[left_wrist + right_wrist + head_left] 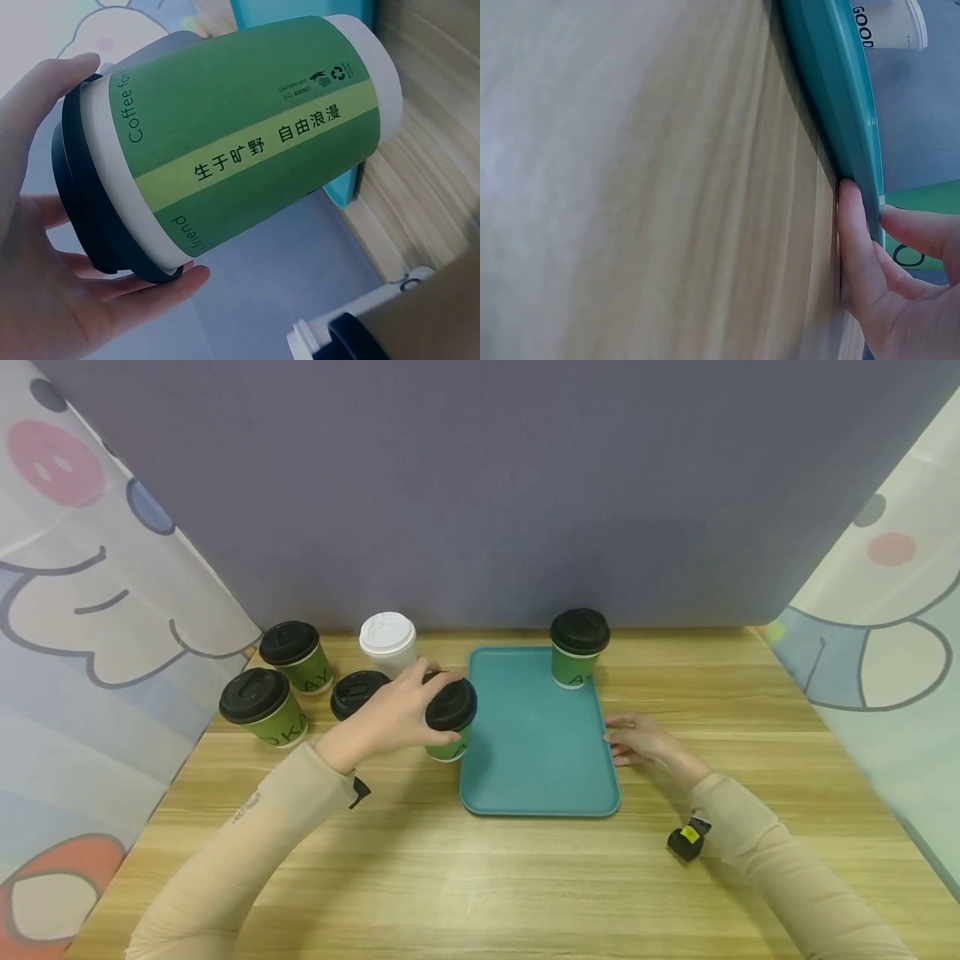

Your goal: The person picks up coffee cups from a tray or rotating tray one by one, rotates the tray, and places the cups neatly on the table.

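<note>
My left hand [405, 710] grips a green paper coffee cup [247, 135] around its black lid [112, 180], thumb on one side and fingers on the other. In the head view this cup overlaps the left edge of a teal tray [536, 743]. At the tray's right edge, my right hand [637, 739] pinches the rim, its thumb [915, 225] over the top and a finger along the outside. Another lidded green cup [576, 664] stands upright at the tray's far right corner.
Left of the tray stand two green cups with black lids, one nearer [276, 717] and one farther [307, 668]. A black-lidded cup [356, 689] is partly hidden behind my left hand, and a white-lidded cup [390, 643] stands behind it. A grey panel [510, 510] borders the wooden table's back.
</note>
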`<state>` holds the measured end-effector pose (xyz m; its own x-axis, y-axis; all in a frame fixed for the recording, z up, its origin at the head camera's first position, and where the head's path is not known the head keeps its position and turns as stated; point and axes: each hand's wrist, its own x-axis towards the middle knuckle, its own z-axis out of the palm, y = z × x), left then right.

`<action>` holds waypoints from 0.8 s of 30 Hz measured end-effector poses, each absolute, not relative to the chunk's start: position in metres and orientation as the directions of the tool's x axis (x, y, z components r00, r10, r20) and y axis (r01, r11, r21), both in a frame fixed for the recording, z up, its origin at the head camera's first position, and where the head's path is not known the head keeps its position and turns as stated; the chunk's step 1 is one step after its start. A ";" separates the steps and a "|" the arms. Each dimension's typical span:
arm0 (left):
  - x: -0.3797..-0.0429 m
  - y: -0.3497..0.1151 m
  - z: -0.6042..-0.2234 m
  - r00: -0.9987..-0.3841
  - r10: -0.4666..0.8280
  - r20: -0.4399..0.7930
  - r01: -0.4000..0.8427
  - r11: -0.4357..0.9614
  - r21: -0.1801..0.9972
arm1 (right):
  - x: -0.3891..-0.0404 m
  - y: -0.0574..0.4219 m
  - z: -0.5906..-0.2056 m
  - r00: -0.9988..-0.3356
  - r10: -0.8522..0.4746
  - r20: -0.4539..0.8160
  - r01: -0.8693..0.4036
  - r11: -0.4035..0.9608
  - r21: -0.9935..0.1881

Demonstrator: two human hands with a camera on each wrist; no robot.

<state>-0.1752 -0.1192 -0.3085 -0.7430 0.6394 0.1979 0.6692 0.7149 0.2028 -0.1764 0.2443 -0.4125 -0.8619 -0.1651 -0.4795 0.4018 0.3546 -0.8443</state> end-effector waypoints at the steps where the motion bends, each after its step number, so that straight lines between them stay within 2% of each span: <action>1: -0.173 -0.122 -0.309 -0.744 0.636 0.202 0.667 0.718 0.197 | -0.176 0.244 -0.412 -0.862 -0.164 -0.480 0.403 0.354 -0.844; 24: -0.139 -0.185 -0.325 -0.748 0.600 0.286 0.654 0.739 0.161 | -0.177 0.245 -0.415 -0.865 -0.176 -0.469 0.394 0.341 -0.854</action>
<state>-0.1393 -0.1850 -0.3250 -0.7477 0.5995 0.2856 0.6542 0.7390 0.1613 -0.1773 0.2454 -0.4152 -0.8653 -0.1760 -0.4694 0.3936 0.3413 -0.8536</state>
